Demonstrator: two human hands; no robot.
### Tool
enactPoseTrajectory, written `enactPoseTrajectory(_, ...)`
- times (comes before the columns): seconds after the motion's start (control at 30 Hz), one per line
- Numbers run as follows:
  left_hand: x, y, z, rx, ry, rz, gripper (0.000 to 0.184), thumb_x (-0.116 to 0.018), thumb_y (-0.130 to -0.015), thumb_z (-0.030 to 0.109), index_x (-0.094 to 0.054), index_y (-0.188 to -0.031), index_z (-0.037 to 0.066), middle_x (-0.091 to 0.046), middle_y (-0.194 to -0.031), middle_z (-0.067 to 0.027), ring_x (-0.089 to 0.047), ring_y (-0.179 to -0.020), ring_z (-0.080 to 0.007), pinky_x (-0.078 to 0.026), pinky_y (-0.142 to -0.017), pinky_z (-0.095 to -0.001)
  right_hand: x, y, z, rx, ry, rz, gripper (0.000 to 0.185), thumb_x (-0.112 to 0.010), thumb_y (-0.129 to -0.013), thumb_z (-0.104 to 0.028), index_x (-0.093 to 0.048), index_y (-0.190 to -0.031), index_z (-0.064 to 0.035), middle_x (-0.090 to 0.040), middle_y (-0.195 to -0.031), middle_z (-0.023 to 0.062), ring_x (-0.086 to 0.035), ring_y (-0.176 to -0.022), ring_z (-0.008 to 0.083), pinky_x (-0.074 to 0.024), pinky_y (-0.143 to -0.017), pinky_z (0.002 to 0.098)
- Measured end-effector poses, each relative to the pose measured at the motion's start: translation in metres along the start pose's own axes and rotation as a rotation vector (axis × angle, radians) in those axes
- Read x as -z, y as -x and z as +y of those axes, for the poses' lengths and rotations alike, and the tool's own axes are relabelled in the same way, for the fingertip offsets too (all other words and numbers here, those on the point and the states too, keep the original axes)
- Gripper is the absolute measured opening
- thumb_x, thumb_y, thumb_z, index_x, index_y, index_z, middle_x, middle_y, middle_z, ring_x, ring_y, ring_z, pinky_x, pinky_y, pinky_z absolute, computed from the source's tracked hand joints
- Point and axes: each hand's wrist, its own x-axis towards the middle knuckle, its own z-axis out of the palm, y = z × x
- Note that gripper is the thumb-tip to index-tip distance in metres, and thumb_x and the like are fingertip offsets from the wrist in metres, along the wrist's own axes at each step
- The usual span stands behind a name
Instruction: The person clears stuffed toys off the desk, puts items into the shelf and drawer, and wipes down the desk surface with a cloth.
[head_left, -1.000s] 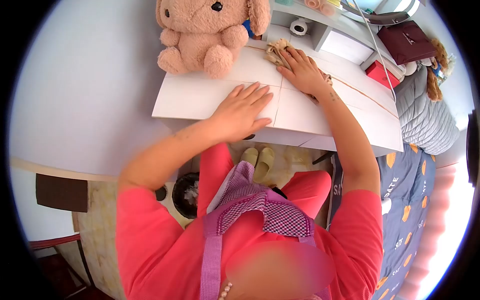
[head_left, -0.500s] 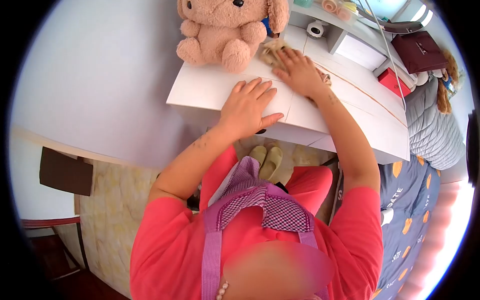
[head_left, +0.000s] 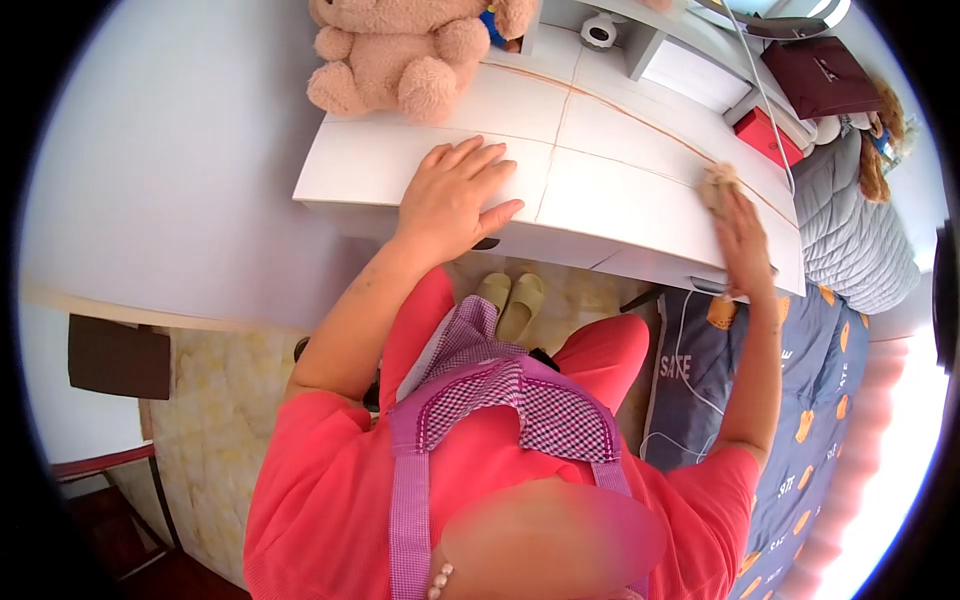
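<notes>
My left hand (head_left: 455, 195) lies flat with fingers spread on the front edge of the white desk (head_left: 610, 195), holding nothing. Over toward the desk's right end, my right hand (head_left: 743, 240) presses a beige cloth (head_left: 718, 188) against the desktop. The cloth is bunched under and ahead of its fingers, and the hand is slightly blurred. A tan plush toy (head_left: 400, 65) sits at the desk's left back, beyond my left hand.
A small white camera-like device (head_left: 599, 32) stands by the shelf. At the right back are a red box (head_left: 768, 137), a maroon bag (head_left: 822, 78) and a hanging white cable (head_left: 765, 90). A bed with dark patterned bedding (head_left: 760, 400) lies to the right.
My right hand has swept the cloth from beside the plush toy to the desk's right end. My left hand stays flat on the desk edge. The view has shifted slightly.
</notes>
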Motion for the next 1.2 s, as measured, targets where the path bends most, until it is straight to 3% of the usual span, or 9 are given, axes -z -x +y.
enactPoseTrajectory(0.1,-0.001,-0.002,0.002,0.004,-0.013,0.021,0.039,-0.060,-0.086,0.037,-0.062,-0.113,0.008,-0.057,-0.126,-0.0087,-0.049,-0.120,-0.0293,-0.037,-0.099,-0.0422,-0.002,0.026,0.095,-0.290,0.110,0.067,0.052,-0.044,-0.095,-0.032,-0.040,-0.141,-0.0081,-0.039,-0.144,0.0161,-0.036,-0.134,0.0303,-0.0288,-0.110,0.0417)
enactPoseTrajectory(0.2,-0.002,-0.002,0.001,0.002,-0.008,0.053,0.038,-0.060,-0.086,0.035,-0.062,-0.112,0.007,-0.058,-0.124,-0.0087,-0.051,-0.118,-0.0293,-0.038,-0.098,-0.0419,0.009,0.027,0.101,-0.542,0.159,0.072,0.055,-0.041,-0.096,-0.036,-0.039,-0.141,-0.0067,-0.039,-0.144,0.0164,-0.035,-0.134,0.0334,-0.0300,-0.109,0.0435)
enactPoseTrajectory(0.3,-0.002,-0.001,0.002,0.007,-0.001,0.068,0.037,-0.061,-0.085,0.034,-0.062,-0.111,0.007,-0.059,-0.123,-0.0088,-0.051,-0.117,-0.0294,-0.039,-0.097,-0.0419,0.005,0.017,0.092,-0.573,0.225,0.048,0.057,-0.040,-0.095,-0.040,-0.038,-0.141,-0.0052,-0.038,-0.145,0.0171,-0.035,-0.133,0.0364,-0.0307,-0.108,0.0448)
enactPoseTrajectory(0.37,-0.002,-0.002,0.003,0.012,-0.006,0.061,0.037,-0.061,-0.084,0.032,-0.062,-0.111,0.008,-0.060,-0.122,-0.0088,-0.051,-0.117,-0.0294,-0.039,-0.097,-0.0418,-0.012,0.014,0.109,-0.500,0.282,0.045,0.057,-0.039,-0.096,-0.039,-0.037,-0.141,-0.0041,-0.036,-0.146,0.0179,-0.036,-0.132,0.0378,-0.0314,-0.107,0.0462)
enactPoseTrajectory(0.53,-0.005,-0.001,0.004,0.013,-0.037,0.060,0.035,-0.061,-0.084,0.031,-0.062,-0.110,0.008,-0.059,-0.122,-0.0080,-0.051,-0.118,-0.0291,-0.039,-0.097,-0.0414,-0.010,-0.021,-0.008,-0.300,0.247,-0.051,0.057,-0.041,-0.097,-0.036,-0.034,-0.142,-0.0017,-0.035,-0.146,0.0184,-0.031,-0.136,0.0338,-0.0273,-0.111,0.0413)
enactPoseTrajectory(0.73,-0.001,-0.002,0.006,0.016,-0.038,0.048,0.035,-0.060,-0.085,0.031,-0.062,-0.111,0.007,-0.060,-0.122,-0.0090,-0.051,-0.118,-0.0296,-0.039,-0.097,-0.0414,-0.018,-0.059,-0.156,0.132,0.167,-0.078,0.058,-0.044,-0.096,-0.041,-0.033,-0.145,-0.0131,-0.034,-0.147,0.0174,-0.031,-0.136,0.0346,-0.0253,-0.111,0.0461)
enactPoseTrajectory(0.87,-0.001,-0.003,0.007,0.015,-0.039,0.050,0.038,-0.061,-0.085,0.035,-0.064,-0.109,0.005,-0.061,-0.119,-0.0114,-0.052,-0.117,-0.0295,-0.038,-0.098,-0.0409,-0.041,-0.071,-0.210,0.397,0.017,0.091,0.058,-0.043,-0.095,-0.045,-0.035,-0.145,-0.0147,-0.038,-0.145,0.0155,-0.036,-0.133,0.0340,-0.0280,-0.109,0.0472)
enactPoseTrajectory(1.1,0.003,-0.004,0.008,0.029,-0.024,0.051,0.038,-0.062,-0.086,0.034,-0.064,-0.110,0.005,-0.061,-0.120,-0.0105,-0.052,-0.118,-0.0286,-0.038,-0.098,-0.0405,-0.029,-0.078,-0.176,0.488,-0.134,-0.021,0.060,-0.043,-0.095,-0.049,-0.038,-0.143,-0.0146,-0.035,-0.148,0.0145,-0.031,-0.137,0.0325,-0.0231,-0.113,0.0445)
enactPoseTrajectory(1.2,0.006,-0.005,0.009,0.022,-0.008,0.048,0.037,-0.062,-0.086,0.033,-0.064,-0.110,0.005,-0.061,-0.121,-0.0089,-0.052,-0.118,-0.0282,-0.038,-0.098,-0.0404,-0.029,-0.076,-0.090,0.195,-0.066,0.008,0.056,-0.049,-0.094,-0.040,-0.041,-0.142,-0.0123,-0.037,-0.147,0.0144,-0.033,-0.136,0.0312,-0.0250,-0.113,0.0402)
